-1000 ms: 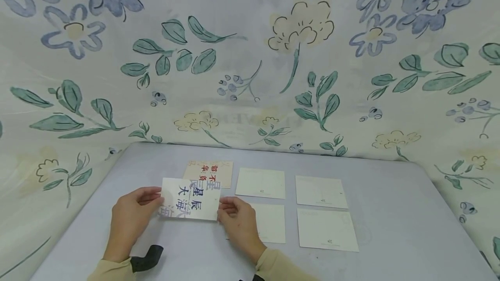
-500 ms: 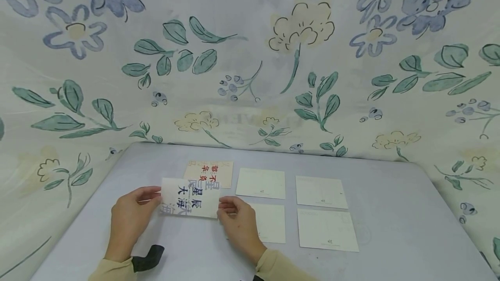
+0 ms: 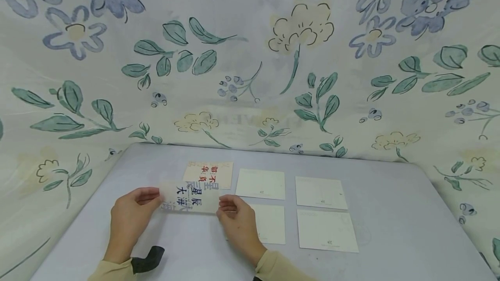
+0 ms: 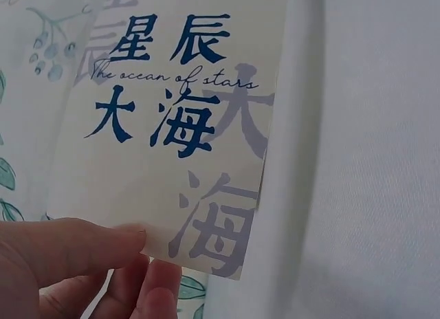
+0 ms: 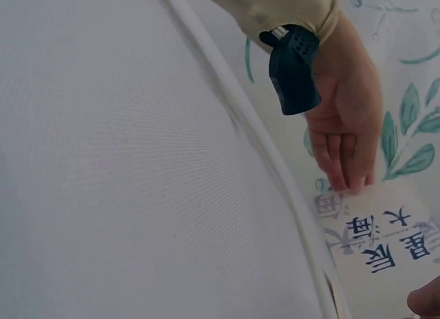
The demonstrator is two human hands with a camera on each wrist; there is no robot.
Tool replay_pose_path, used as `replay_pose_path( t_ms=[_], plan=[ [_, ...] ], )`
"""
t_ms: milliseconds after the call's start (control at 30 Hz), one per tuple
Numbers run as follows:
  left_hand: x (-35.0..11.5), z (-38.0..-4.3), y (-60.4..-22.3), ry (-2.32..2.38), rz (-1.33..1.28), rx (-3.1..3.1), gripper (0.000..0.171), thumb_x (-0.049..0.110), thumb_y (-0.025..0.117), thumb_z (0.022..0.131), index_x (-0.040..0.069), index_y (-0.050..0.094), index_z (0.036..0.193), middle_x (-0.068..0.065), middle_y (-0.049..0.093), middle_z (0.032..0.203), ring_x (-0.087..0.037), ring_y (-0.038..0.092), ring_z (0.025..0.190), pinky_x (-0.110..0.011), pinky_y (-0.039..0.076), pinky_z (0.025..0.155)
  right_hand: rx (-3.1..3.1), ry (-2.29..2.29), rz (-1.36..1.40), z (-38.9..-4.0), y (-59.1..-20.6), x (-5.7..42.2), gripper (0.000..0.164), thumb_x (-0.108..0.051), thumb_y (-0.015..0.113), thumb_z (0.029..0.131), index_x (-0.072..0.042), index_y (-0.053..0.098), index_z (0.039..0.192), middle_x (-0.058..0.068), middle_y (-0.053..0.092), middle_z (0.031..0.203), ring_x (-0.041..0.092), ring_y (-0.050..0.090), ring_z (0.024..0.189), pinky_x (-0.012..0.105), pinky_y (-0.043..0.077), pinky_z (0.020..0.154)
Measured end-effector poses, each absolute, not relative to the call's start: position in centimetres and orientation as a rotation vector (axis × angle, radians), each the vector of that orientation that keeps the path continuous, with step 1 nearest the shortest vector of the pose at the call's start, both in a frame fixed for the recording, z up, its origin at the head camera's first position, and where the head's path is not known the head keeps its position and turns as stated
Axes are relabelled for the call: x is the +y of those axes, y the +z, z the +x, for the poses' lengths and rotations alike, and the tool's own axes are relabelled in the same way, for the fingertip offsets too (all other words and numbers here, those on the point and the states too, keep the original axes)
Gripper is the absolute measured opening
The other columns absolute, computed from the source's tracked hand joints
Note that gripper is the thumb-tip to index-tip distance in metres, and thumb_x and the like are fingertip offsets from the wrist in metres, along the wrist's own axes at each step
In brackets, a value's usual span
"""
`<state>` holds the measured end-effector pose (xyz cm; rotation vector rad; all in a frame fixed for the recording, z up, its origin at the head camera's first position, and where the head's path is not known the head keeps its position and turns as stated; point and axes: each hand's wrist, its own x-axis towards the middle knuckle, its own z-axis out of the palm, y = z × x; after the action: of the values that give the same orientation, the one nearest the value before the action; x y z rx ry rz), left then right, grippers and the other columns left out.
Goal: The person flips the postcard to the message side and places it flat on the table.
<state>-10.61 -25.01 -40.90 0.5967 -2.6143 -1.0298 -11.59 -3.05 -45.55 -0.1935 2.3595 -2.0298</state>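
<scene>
A postcard [image 3: 172,196] with blue characters, and the script "The ocean of stars" legible in the left wrist view, is held up over the near left part of the table. My left hand [image 3: 129,220] pinches its left edge between thumb and fingers. At the opposite short edge, my right hand [image 3: 239,224] grips it the same way. The left wrist view shows the left thumb [image 4: 103,247] on the printed face at a corner. Only the right thumb's tip [image 5: 425,298] appears clearly in the right wrist view. The held postcard overlaps a postcard with red characters [image 3: 224,168] behind it.
Pale postcards lie in two columns to the right: one at the back [image 3: 261,183], one partly behind my right hand [image 3: 271,224], and two further right, far [image 3: 321,192] and near [image 3: 327,230]. Flowered cloth [image 3: 250,55] rises behind the white table [image 3: 398,220].
The held postcard tilts so that its printed face looks shorter in the head view, its near edge rising slightly. Both hands stay nearly in place; the cards on the table have not moved.
</scene>
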Motion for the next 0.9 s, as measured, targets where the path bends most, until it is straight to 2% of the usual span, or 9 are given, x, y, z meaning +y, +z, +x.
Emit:
replay_pose_path(
  t_ms=[100, 267, 567, 900],
  plan=[
    [-25.05, -10.58, -40.94, -1.024, 0.593, -2.606, 0.023, 0.015, 0.070, 0.080, 0.003, 0.068, 0.100, -0.014, 0.068, 0.094, -0.026, 0.064, 0.085, -0.031, 0.051, 0.061, 2.362, -2.032, -0.198, -11.61, -45.60, -3.10, 0.024, -0.004, 0.065, 0.082, -0.012, 0.063, 0.104, -0.002, 0.062, 0.094, 0.006, 0.060, 0.086, 0.017, 0.049, 0.077],
    [-25.19, -10.54, -40.92, -1.011, 0.581, -2.619, 0.022, 0.015, 0.069, 0.082, 0.004, 0.068, 0.101, -0.016, 0.068, 0.096, -0.029, 0.063, 0.088, -0.024, 0.047, 0.059, 2.377, -2.020, -0.207, -11.56, -45.59, -3.12, 0.024, -0.005, 0.065, 0.082, -0.012, 0.063, 0.105, 0.000, 0.063, 0.096, 0.006, 0.060, 0.088, 0.018, 0.050, 0.078],
    [-25.31, -10.56, -40.96, -1.040, 0.631, -2.647, 0.022, 0.017, 0.067, 0.083, 0.003, 0.068, 0.101, -0.018, 0.067, 0.096, -0.023, 0.065, 0.075, -0.025, 0.046, 0.052, 2.385, -2.017, -0.186, -11.62, -45.66, -3.15, 0.025, -0.004, 0.065, 0.082, -0.014, 0.063, 0.105, 0.000, 0.064, 0.097, 0.005, 0.060, 0.088, 0.018, 0.049, 0.077],
    [-25.40, -10.50, -40.78, -1.087, 0.635, -2.661, 0.022, 0.017, 0.065, 0.084, 0.003, 0.067, 0.101, -0.017, 0.068, 0.093, -0.020, 0.065, 0.072, -0.023, 0.049, 0.053, 2.376, -2.056, -0.235, -11.60, -45.73, -3.19, 0.025, -0.002, 0.066, 0.082, -0.009, 0.062, 0.105, 0.001, 0.063, 0.096, 0.011, 0.061, 0.089, 0.019, 0.049, 0.079]
  ],
)
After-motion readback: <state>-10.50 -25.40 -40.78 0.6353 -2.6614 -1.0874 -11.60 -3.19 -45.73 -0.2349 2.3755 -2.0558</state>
